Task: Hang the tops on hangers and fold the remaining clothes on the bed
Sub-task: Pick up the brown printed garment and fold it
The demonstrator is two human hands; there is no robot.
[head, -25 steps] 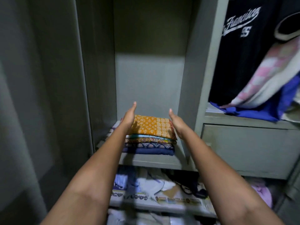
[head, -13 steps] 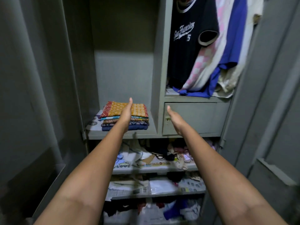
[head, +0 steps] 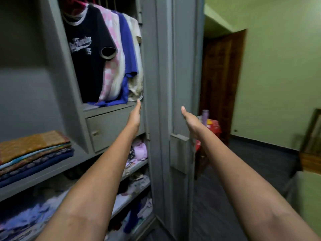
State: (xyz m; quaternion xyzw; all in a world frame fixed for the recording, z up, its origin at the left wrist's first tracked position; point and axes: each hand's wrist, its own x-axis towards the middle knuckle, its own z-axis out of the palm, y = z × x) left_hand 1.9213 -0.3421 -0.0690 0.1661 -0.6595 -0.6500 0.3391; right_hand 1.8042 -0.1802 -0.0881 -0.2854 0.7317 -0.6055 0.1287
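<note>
folded stack (head: 33, 153) now at the shelf's left edge, view swung right; hung tops (head: 104, 54) above. left hand (head: 134, 117), off the stack, and right hand (head: 190, 119): fingers straight, together, empty, flanking wardrobe door (head: 178, 84).

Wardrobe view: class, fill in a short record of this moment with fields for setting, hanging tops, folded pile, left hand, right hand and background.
setting: open grey wardrobe
hanging tops: dark printed T-shirt, pink checked top, blue top, pale top
folded pile: folded clothes stacked on a shelf, orange piece on top
left hand: stretched forward, fingers straight, holding nothing
right hand: stretched forward, fingers straight, holding nothing
background: wooden door, green wall
</note>
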